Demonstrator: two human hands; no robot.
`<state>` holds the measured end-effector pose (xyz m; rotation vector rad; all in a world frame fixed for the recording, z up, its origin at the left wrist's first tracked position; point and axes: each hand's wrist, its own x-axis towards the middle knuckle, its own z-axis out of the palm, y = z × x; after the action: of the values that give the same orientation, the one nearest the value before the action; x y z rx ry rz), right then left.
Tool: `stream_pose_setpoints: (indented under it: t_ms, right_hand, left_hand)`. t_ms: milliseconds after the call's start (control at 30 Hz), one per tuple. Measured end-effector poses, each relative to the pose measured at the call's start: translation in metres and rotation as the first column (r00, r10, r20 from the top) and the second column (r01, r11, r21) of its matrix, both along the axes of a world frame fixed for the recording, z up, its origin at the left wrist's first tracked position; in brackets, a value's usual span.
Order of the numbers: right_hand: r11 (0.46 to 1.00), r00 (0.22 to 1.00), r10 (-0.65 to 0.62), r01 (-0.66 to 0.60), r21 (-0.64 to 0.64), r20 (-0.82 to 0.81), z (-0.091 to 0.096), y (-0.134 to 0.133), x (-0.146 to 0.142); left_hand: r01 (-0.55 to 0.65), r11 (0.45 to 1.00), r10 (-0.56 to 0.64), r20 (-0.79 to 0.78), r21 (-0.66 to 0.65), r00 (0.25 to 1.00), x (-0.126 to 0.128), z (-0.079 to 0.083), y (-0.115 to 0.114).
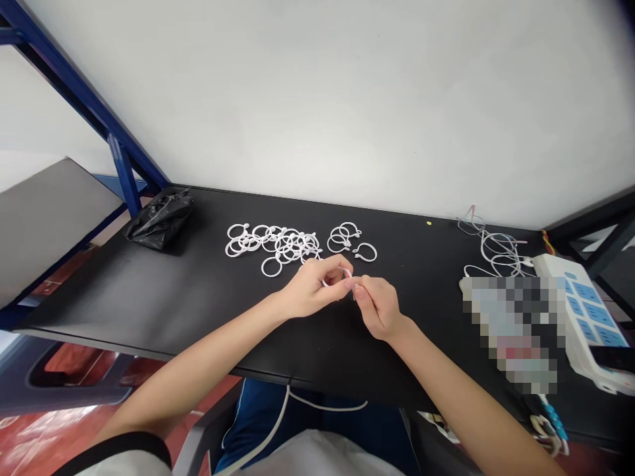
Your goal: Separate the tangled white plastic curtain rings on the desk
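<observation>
A white plastic curtain ring (pixel 349 272) is pinched between the thumb and fingers of my left hand (pixel 315 289); fingers cover much of it. My right hand (pixel 380 305) is closed at the ring's right side, its thumb and index finger pressed together on a small part there. Just beyond my left hand lies a pile of white curtain rings (pixel 292 246), each a thin hoop, many with a small eyelet. To the right of that pile, a smaller group of rings (pixel 339 238) and a single ring (pixel 367 252) rest apart on the black table (pixel 208 284).
A crumpled black plastic bag (pixel 163 218) sits at the table's far left. On the right are coiled white cables (pixel 499 254), a white power strip (pixel 578 311) with blue sockets, and a blurred-out object (pixel 513 334). A white wall (pixel 317 112) rises behind the table.
</observation>
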<state>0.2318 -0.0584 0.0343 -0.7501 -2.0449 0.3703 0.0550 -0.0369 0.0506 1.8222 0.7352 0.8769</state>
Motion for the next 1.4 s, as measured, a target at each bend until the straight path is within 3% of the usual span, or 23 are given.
stream_pose_setpoints:
  t_ms: [367, 500, 567, 667, 767, 900, 1033, 1400]
  right_hand:
    - [0.992, 1.0, 0.01, -0.013, -0.122, -0.026, -0.007, 0.002, -0.001]
    - [0.967, 0.998, -0.034, 0.021, -0.253, -0.048, -0.01, 0.007, 0.0]
    - [0.945, 0.993, -0.069, 0.034, -0.324, -0.098, -0.011, 0.011, 0.0]
    - [0.907, 0.987, -0.154, 0.122, -0.403, -0.047, -0.013, 0.018, 0.0]
    - [0.896, 0.962, -0.224, 0.267, -0.355, 0.158, -0.016, 0.022, 0.0]
    - [0.918, 0.918, -0.248, 0.324, -0.229, 0.309, -0.021, 0.024, -0.001]
    - [0.921, 0.903, -0.236, 0.326, -0.215, 0.36, -0.023, 0.024, -0.002]
    - [0.924, 0.947, -0.249, 0.295, -0.243, 0.204, -0.029, 0.026, -0.001]
  left_hand:
    - [-0.016, 1.0, 0.015, -0.03, -0.015, 0.999, 0.0, -0.009, 0.005]
    - [-0.097, 0.989, 0.117, -0.179, 0.115, 0.977, -0.008, -0.005, 0.016]
    - [-0.222, 0.926, 0.306, -0.263, 0.306, 0.915, -0.017, -0.005, 0.028]
    - [-0.333, 0.738, 0.588, -0.318, 0.587, 0.744, -0.031, -0.011, 0.045]
    - [-0.303, 0.677, 0.663, -0.376, 0.671, 0.648, -0.038, -0.021, 0.054]
    - [-0.229, 0.667, 0.672, -0.44, 0.709, 0.595, -0.038, -0.031, 0.055]
    - [-0.201, 0.672, 0.665, -0.461, 0.713, 0.587, -0.037, -0.033, 0.055]
    - [-0.21, 0.653, 0.684, -0.448, 0.727, 0.576, -0.038, -0.03, 0.055]
